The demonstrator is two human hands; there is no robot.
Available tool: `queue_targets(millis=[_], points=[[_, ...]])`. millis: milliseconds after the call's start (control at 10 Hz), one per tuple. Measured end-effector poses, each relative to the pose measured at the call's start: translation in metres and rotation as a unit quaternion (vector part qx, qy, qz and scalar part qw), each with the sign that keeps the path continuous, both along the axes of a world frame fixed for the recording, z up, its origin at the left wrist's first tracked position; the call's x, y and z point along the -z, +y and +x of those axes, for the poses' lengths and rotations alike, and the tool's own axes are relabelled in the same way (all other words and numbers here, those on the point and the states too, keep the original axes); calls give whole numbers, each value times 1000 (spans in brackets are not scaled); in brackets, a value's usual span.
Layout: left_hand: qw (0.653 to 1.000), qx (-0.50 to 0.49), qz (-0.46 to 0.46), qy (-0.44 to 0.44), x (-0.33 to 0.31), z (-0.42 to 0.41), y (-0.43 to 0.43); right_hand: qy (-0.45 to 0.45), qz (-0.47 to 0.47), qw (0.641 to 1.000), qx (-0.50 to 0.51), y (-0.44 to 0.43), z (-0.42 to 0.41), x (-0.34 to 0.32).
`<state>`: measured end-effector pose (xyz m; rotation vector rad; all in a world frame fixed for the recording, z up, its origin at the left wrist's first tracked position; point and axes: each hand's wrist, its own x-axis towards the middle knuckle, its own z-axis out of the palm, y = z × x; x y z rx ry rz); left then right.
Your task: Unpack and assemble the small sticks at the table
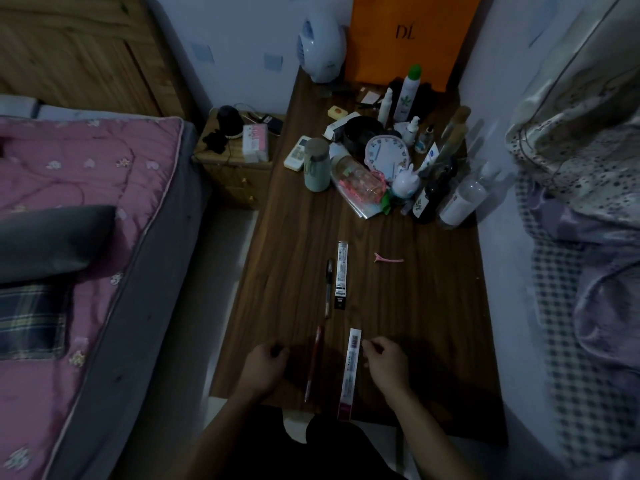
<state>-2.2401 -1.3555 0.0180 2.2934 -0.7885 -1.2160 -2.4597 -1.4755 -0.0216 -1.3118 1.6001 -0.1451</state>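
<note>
- Left hand (pixel 265 367): near table edge, fingers curled in loosely, thumb and forefinger close together; too dark to tell if it pinches anything.
- Right hand (pixel 382 362): also over the near edge, fingers curled, fingertips (pixel 367 345) just beside the top end of the white pack; contact unclear, can't tell if it grips.
- White pack (pixel 350 374): long narrow sleeve with barcode, dark red bottom end, lying flat between the hands, lower end overhanging the table edge.
- Red stick (pixel 313 363): thin, lies just left of white pack, roughly parallel, slightly tilted, between the hands, closer to left hand.
- Black pen (pixel 328 287): farther up the table, lengthwise, upper end capped.
- Black pack (pixel 341 275): second narrow sleeve, white print over black bottom, just right of black pen, nearly touching.
- Pink clip (pixel 389 259): alone, right of black pack, well apart.
- Table (pixel 415 306): dark wood grain, narrow, runs away from the person.
- Far half cluttered: clock (pixel 386 154) with pink rim lying face up, green cup (pixel 317 166), clear bottle (pixel 358 176) on its side, dark bottle (pixel 427 199), spray can (pixel 408 93) with green cap, remote (pixel 298 153).
- Orange bag (pixel 405 36) upright at far end against wall, white fan-like device (pixel 322 46) beside it.
- Left: bed (pixel 86 202) with pink quilt, small wooden nightstand (pixel 235 168) between bed and table.
</note>
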Motion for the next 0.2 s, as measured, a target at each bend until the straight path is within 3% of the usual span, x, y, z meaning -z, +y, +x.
queue_targets(millis=[100,200], points=[[999,-38,-11,-18,0,8,9,-65,60,995,37,9,-7,-7],[998,-60,-18,3,-2,10,29,-63,76,994,35,28,-14,-14]])
